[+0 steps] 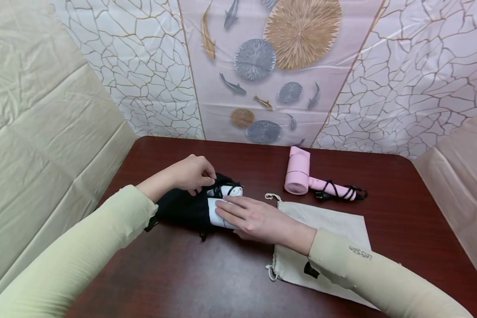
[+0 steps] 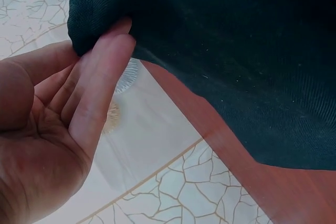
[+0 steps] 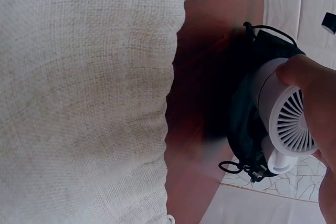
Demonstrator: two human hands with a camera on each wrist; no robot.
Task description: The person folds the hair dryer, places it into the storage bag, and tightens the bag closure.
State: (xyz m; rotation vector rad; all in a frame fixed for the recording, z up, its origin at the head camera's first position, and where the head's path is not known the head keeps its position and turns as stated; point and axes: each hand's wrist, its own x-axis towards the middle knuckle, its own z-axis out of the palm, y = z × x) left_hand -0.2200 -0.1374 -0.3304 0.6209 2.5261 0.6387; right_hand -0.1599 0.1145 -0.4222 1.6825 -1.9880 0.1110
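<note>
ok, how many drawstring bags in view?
2. The black bag is around part of the white hair dryer; the cream bag lies to its right, partly hidden by the right sleeve.

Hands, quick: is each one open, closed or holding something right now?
Left hand: closed, pinching the black bag by its edge.
Right hand: closed, gripping the white dryer.
</note>
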